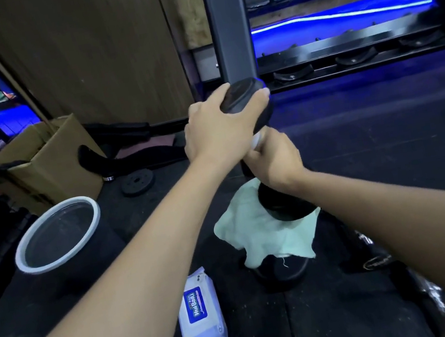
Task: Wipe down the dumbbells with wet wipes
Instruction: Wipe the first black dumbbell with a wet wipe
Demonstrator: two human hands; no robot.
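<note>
The left hand [217,130] clasps the top of the upright dumbbell [247,98], steadying it on a cloth [256,233] on the floor, so the right hand [273,159], pinching a wipe [256,140], can rub its handle.

Both forearms bare, no sleeves or jewellery.

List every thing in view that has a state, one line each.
dumbbell: upright on end, lower head on the cloth
left hand: grips the dumbbell's top head
right hand: wipes the handle with a white wipe
cloth: spread, crumpled
wipes pack: flat, closed
bin: open
cardboard box: open
</note>
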